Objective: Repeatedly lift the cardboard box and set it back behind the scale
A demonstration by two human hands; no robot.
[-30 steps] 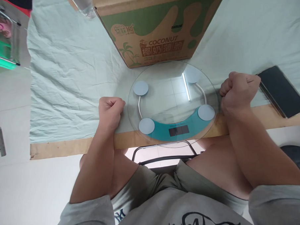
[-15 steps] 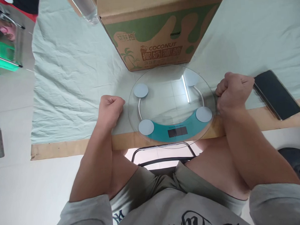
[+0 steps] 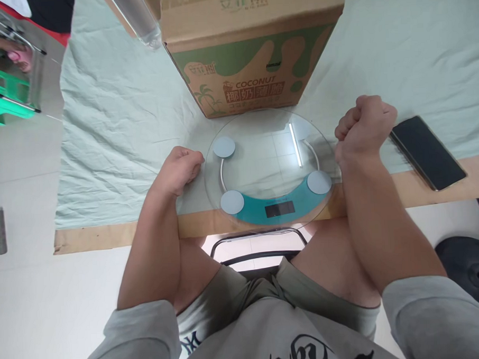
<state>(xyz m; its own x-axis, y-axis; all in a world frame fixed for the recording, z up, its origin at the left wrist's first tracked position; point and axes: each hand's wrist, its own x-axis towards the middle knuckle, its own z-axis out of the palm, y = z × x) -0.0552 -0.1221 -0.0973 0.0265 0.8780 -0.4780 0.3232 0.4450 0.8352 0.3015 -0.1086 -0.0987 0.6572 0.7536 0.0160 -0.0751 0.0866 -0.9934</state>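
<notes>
A round glass bathroom scale [image 3: 263, 168] with a teal display strip lies near the table's front edge, its near rim jutting past the wood. Just left of it, my left hand [image 3: 183, 168] rests on the cloth as a loose fist. My right hand [image 3: 366, 123] is also closed in a fist, to the right of the scale and slightly farther from me. Nothing shows in either hand. Close behind the scale stands a cardboard box [image 3: 250, 57] printed with "COCONUT". A dark phone [image 3: 429, 152] lies to the right of my right hand.
A pale green cloth [image 3: 113, 116] covers the table, with a bare wooden edge [image 3: 95, 236] along the front. A clear plastic item [image 3: 137, 20] lies left of the box. A green stool [image 3: 7, 91] is at far left, near a person's arm. A black round object [image 3: 468, 270] is at lower right.
My right fist has shifted up and forward, away from the table's front edge. My left fist has turned slightly inward toward the scale. The view has shifted a little; the scale stays put.
</notes>
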